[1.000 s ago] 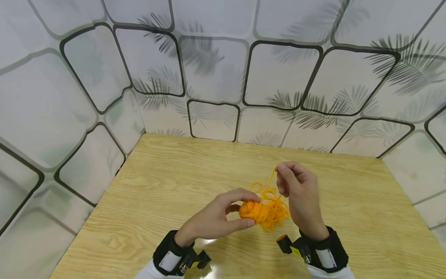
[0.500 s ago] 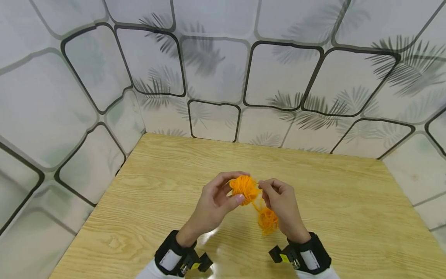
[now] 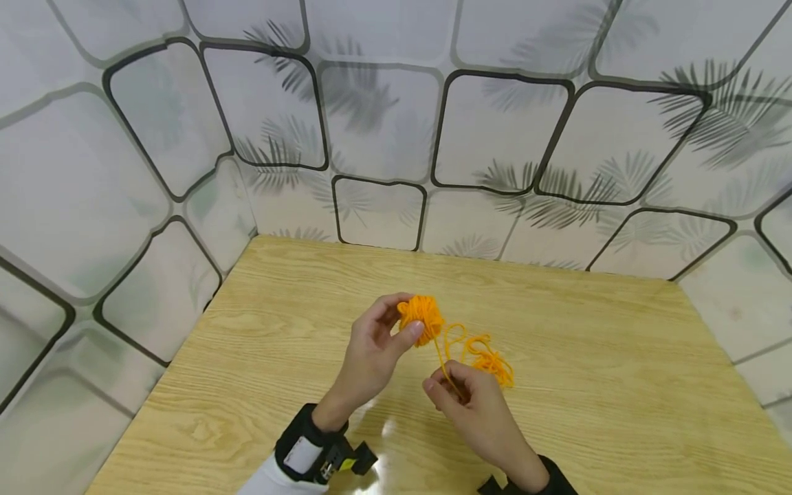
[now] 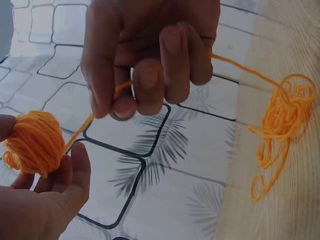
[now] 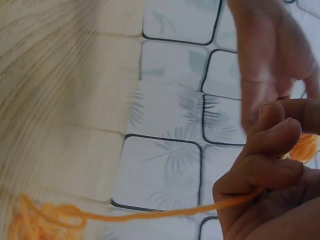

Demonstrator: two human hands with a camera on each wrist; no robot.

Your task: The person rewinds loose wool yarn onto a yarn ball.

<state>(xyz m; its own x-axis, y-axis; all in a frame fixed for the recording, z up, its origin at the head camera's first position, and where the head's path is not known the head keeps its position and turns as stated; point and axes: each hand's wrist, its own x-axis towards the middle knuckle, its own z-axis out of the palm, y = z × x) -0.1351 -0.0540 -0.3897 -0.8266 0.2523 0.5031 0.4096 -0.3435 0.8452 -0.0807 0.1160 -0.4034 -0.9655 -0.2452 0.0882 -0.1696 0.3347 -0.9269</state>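
My left hand (image 3: 371, 350) holds a small wound ball of orange yarn (image 3: 422, 319) above the table, thumb on the near side and fingers behind it. From the ball a strand (image 4: 80, 131) runs taut to my right hand (image 3: 473, 405), whose curled fingers and thumb grip it lower and to the right. In the left wrist view the strand passes through the right fingers (image 4: 149, 80) and on to a loose tangle of orange yarn (image 4: 280, 115) lying on the wood. The right wrist view shows the ball mostly hidden behind both hands.
The light wooden table (image 3: 297, 295) reaches back to a pale wall covering (image 3: 383, 124) with dark stone outlines and leaf prints. Loose yarn loops (image 3: 454, 337) lie just right of the hands. A wrist camera mount (image 3: 355, 457) sticks out from the left cuff.
My left hand has raised the ball off the loose yarn and shifted it up and left. The right hand, first high at the right, has come down and left with the strand, nearer the table's front.
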